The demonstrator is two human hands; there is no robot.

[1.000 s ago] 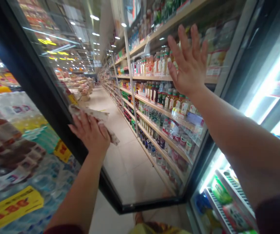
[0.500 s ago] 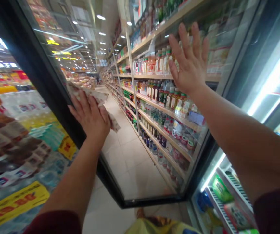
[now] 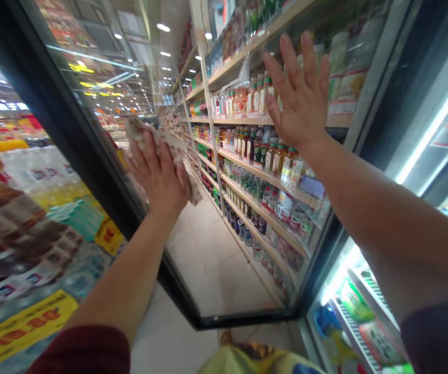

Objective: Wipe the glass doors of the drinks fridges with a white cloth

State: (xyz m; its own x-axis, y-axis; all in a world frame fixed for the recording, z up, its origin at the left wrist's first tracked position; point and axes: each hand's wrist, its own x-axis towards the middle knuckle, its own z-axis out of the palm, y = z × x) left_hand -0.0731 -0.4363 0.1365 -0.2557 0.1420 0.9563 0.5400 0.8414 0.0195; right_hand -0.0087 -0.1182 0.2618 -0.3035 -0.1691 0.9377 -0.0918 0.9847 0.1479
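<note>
A black-framed glass door (image 3: 216, 270) stands swung out in front of me. My left hand (image 3: 163, 179) lies spread over a pale, brown-patterned cloth (image 3: 195, 189), keeping it flat against the pane near the door's left edge. The cloth shows past my fingertips and along the thumb side; the part beneath my palm is hidden. Higher up on the right, my right hand (image 3: 302, 98) has its fingers apart and holds nothing, its palm turned to the glass.
Through the pane I see shelves of bottled drinks (image 3: 251, 145) along a tiled aisle (image 3: 204, 244). To the right is a lit cooler with packaged goods on a rack (image 3: 358, 327). Stacked drink packs with a yellow price sign (image 3: 25, 327) are on the left.
My left hand and the cloth have slid to the right and slightly up across the glass. My right hand stays nearly in place, a touch further left.
</note>
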